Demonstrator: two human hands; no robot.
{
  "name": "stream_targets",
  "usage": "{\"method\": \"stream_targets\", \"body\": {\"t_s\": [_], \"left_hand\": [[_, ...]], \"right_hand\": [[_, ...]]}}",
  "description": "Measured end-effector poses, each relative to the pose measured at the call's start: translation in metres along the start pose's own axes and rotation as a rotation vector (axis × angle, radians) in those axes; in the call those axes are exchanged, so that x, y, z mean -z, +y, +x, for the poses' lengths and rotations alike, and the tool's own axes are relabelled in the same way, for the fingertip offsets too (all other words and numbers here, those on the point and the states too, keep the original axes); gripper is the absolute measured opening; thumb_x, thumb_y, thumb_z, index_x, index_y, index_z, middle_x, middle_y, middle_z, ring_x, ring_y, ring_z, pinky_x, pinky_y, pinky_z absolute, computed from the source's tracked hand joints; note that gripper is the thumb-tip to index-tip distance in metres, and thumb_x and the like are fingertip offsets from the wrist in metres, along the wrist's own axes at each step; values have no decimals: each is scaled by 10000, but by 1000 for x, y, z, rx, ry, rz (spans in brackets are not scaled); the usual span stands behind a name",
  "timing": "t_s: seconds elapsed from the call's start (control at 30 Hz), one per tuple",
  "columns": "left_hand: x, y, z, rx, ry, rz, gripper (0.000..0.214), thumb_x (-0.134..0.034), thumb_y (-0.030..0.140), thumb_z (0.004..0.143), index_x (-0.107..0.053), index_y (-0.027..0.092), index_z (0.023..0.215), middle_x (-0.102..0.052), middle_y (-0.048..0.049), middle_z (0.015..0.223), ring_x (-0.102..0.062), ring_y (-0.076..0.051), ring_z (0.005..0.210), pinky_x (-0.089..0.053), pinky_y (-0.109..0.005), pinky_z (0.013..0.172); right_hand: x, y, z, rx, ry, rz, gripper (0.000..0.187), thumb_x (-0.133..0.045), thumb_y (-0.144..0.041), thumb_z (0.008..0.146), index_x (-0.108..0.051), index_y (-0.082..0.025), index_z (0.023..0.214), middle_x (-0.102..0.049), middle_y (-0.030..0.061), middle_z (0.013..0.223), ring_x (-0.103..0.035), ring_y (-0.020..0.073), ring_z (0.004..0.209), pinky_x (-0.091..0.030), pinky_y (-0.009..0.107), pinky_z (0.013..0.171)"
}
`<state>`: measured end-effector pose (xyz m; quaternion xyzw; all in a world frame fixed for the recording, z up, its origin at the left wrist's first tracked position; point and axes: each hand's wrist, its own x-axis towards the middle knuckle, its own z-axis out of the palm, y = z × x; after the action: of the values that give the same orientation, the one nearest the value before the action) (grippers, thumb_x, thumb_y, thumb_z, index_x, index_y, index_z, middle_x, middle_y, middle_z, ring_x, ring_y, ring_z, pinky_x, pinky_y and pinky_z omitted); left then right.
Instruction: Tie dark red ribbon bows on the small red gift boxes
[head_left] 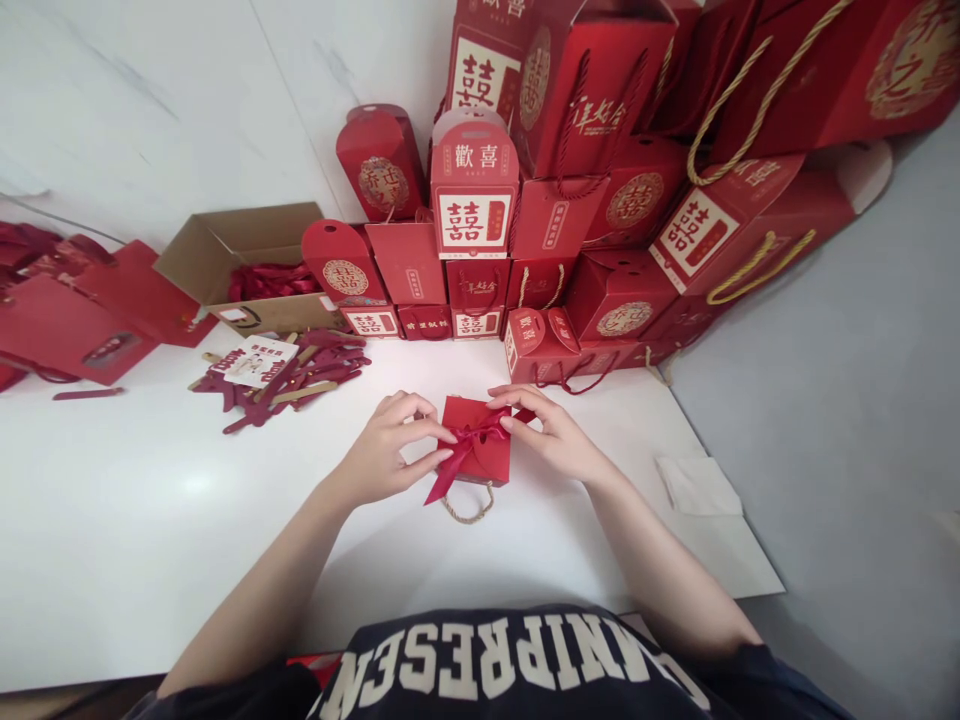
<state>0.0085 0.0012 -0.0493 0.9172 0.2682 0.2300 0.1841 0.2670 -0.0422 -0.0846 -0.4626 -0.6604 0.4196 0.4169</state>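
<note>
A small red gift box [484, 455] lies flat on the white table [150, 520] in front of me, with a gold cord handle at its near edge. A dark red ribbon [466, 445] is tied across it in a bow. My left hand [390, 445] pinches the ribbon's left side with fingers closed. On the right, my right hand [544, 430] grips the ribbon's other end at the top of the box.
A tall stack of red wedding gift boxes [570, 200] stands behind the small box. An open cardboard carton [225, 255] with red ribbons sits at the back left, beside loose red tags and cards [281, 375]. Flat red bags [67, 320] lie far left. A white tissue [697, 485] rests at the right.
</note>
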Motion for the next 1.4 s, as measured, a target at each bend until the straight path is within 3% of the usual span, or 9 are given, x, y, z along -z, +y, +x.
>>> {"method": "stream_targets", "body": {"t_s": [0.17, 0.33, 0.6, 0.7, 0.9, 1.03, 1.13, 1.23, 1.4], "left_hand": [[1, -8, -6, -167, 57, 106, 206, -672, 182, 809, -717, 272, 988, -600, -40, 873, -529, -162, 812, -429, -341, 783], [5, -7, -5, -264, 29, 262, 308, -641, 172, 832, -678, 287, 1116, -623, -38, 845, -523, -164, 795, -426, -318, 724], [9, 7, 3, -340, -118, 644, 308, -527, 106, 882, -635, 189, 1158, -628, -57, 860, -521, -201, 798, -407, -346, 703], [9, 10, 6, -369, -126, 740, 298, -501, 108, 900, -619, 162, 1168, -630, -69, 880, -529, -203, 792, -394, -349, 698], [9, 5, 13, -405, -134, 807, 332, -487, 101, 907, -582, 188, 1213, -629, -61, 899, -529, -193, 787, -386, -339, 709], [10, 0, 19, -373, -98, 837, 245, -495, 95, 889, -625, 175, 1080, -627, -71, 918, -524, -201, 788, -380, -346, 686], [12, 0, 23, -298, -97, 662, 142, -517, 114, 850, -634, 173, 902, -611, -79, 924, -524, -216, 824, -398, -358, 711], [13, 1, 28, -194, -138, 259, 97, -537, 145, 800, -626, 175, 823, -579, -85, 971, -517, -217, 882, -432, -368, 793], [1, -6, 33, 0, -158, -155, 192, -515, 198, 866, -615, 172, 703, -543, -66, 929, -504, -190, 912, -441, -351, 859]], "right_hand": [[-1, 2, 0, 7, -28, -1, 135, -535, -210, 899, -612, -234, 1007, -570, 66, 1268, -515, 199, 1212, -336, 374, 1052], [-1, -1, 0, 7, -5, 37, 56, -562, -167, 862, -564, -216, 889, -583, 67, 1251, -520, 200, 1208, -342, 368, 1036], [-3, -4, 0, 48, -36, -34, 112, -532, -183, 891, -634, -220, 917, -559, 81, 1266, -505, 208, 1218, -390, 357, 985], [-5, -6, 0, 38, -17, -37, 43, -583, -243, 881, -619, -220, 878, -560, 76, 1270, -529, 210, 1184, -395, 358, 980], [-4, -12, -1, 57, -18, 32, 177, -561, -315, 912, -629, -208, 788, -592, 86, 1190, -482, 216, 1259, -365, 362, 1036], [-3, -12, -1, 44, -17, 55, 203, -571, -324, 908, -616, -200, 754, -573, 84, 1225, -510, 215, 1223, -367, 369, 1036], [-4, -11, -1, 40, -9, 74, 221, -582, -326, 900, -568, -196, 721, -558, 79, 1256, -535, 206, 1186, -363, 374, 1037], [-5, -9, 0, 40, 4, 84, 230, -590, -341, 894, -558, -198, 717, -566, 84, 1254, -506, 213, 1229, -345, 384, 1057], [-5, -1, 3, -22, -51, 120, 292, -526, -414, 925, -634, -198, 762, -548, 90, 1310, -500, 224, 1243, -365, 392, 1052]]}}
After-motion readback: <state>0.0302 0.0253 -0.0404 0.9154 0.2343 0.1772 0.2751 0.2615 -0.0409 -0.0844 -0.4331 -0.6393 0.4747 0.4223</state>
